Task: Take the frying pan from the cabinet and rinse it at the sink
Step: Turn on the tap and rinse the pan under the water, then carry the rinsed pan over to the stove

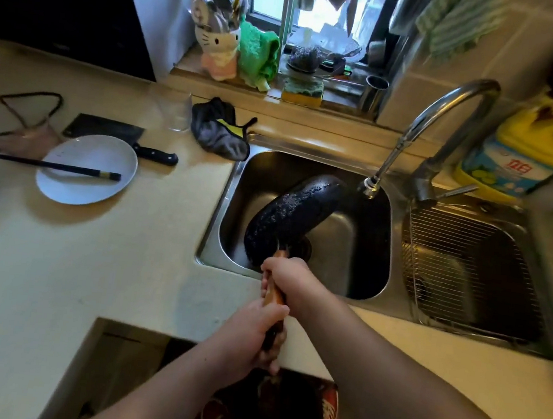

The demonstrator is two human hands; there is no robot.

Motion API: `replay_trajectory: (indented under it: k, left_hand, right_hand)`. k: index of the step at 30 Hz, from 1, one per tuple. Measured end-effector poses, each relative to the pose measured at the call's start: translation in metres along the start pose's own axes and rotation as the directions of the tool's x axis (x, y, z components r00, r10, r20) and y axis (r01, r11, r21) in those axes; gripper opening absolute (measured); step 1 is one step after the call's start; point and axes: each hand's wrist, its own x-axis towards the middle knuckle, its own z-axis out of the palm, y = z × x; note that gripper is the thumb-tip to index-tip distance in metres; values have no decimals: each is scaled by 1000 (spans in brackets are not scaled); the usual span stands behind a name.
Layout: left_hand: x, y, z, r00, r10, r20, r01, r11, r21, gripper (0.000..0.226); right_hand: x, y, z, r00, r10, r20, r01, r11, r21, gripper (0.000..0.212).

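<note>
The black frying pan (pixel 288 217) is tipped on its edge inside the left basin of the steel sink (pixel 359 260), its wet dark underside facing me. Its wooden handle (pixel 274 295) points back toward me over the sink's front rim. My right hand (pixel 290 276) grips the handle close to the pan. My left hand (pixel 259 331) grips the same handle lower down, nearer my body. The curved faucet (pixel 450 125) ends in a spout (pixel 371 185) just right of the pan's top edge; I cannot tell whether water is running.
A wire rack (pixel 468 265) fills the right basin. On the counter to the left lie a white plate (pixel 86 168) with chopsticks (pixel 56 166), a cleaver (pixel 121 138), a glass (pixel 174 111) and a dark cloth (pixel 220 130). A yellow detergent bottle (pixel 522 154) stands behind the faucet.
</note>
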Motion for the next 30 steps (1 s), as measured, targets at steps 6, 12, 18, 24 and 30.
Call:
replay_trajectory:
  k: [6, 12, 18, 24, 30]
  left_hand:
    - [-9, 9, -10, 985, -168, 50, 167, 986, 15, 25]
    - [-13, -13, 16, 992, -98, -80, 91, 992, -91, 13]
    - [-33, -6, 27, 981, 92, 172, -3, 888, -460, 17]
    - [-29, -26, 78, 933, 281, 226, -28, 682, -731, 35]
    - [-8, -62, 139, 947, 316, 57, -155, 604, -782, 33]
  right_hand:
    - [-17, 4, 7, 990, -93, -105, 64, 967, -245, 10]
    - [-30, 5, 3, 974, -219, -64, 173, 892, -418, 15]
    - [-37, -2, -11, 970, -212, 116, 221, 972, -76, 14]
    - [-25, -2, -60, 748, -92, 657, -213, 905, 369, 19]
    - [-23, 11, -101, 777, -74, 625, 125, 992, -37, 19]
